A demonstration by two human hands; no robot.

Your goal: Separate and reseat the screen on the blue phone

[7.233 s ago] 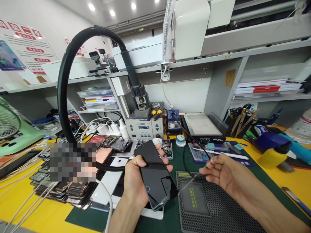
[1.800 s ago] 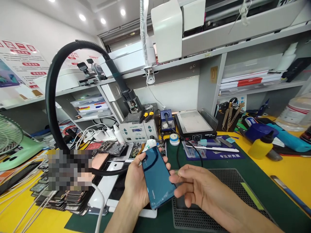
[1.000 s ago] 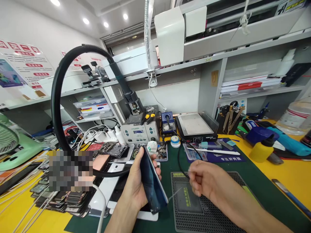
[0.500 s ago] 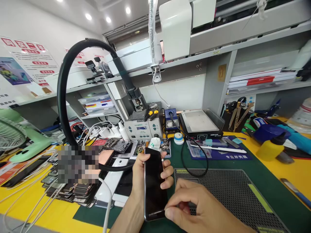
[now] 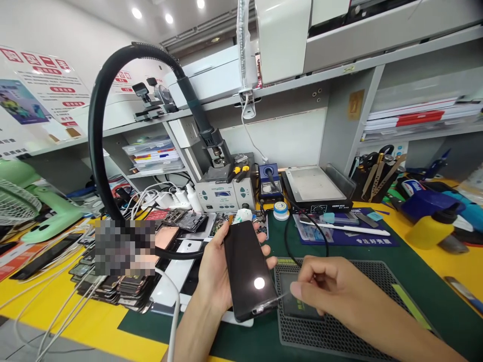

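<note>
While the left hand wraps its fingers around a dark smartphone, the right hand pinches a thin pick at its lower edge — beyond, a black holder stands stuffed with tweezers.

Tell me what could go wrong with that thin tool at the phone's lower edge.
1. The right hand pinches a thin clear pry strip at the lower edge of the black glass-fronted phone; pushed hard, it could crack the glass.
2. The left hand holds the phone in the air above the black perforated mat, so a slip could drop it.
</note>
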